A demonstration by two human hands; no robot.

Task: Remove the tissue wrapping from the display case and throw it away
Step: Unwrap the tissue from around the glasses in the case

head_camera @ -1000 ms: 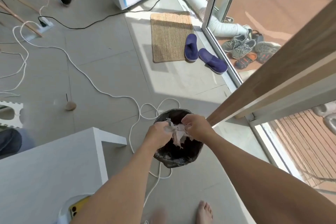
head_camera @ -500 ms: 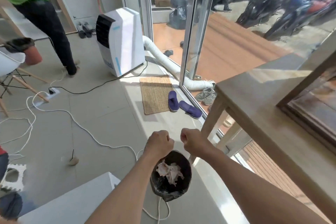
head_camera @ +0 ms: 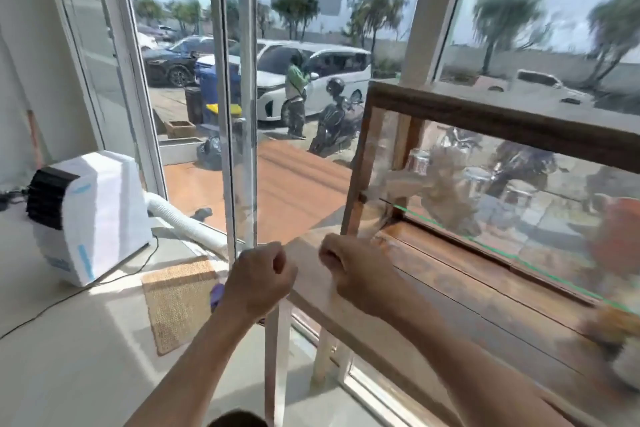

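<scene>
The display case point(head_camera: 433, 107), a dark wooden frame with glass panes, stands on a light wooden table point(head_camera: 311, 291) at the right. Blurred objects show through its glass. My left hand point(head_camera: 258, 284) and my right hand point(head_camera: 349, 270) are both curled into loose fists in front of the table's near corner, with nothing in them. The black bin's rim point(head_camera: 235, 419) just shows at the bottom edge. No tissue is in view.
A white portable air cooler point(head_camera: 86, 215) with a ribbed hose point(head_camera: 183, 222) stands at the left by the glass door point(head_camera: 239, 97). A woven mat point(head_camera: 180, 302) lies on the floor below. Outside are cars, scooters and a person.
The tissue left my hands and dropped into the bin. My view has swung up from the bin to the table and display case, and both hands rose, closed and bare.
</scene>
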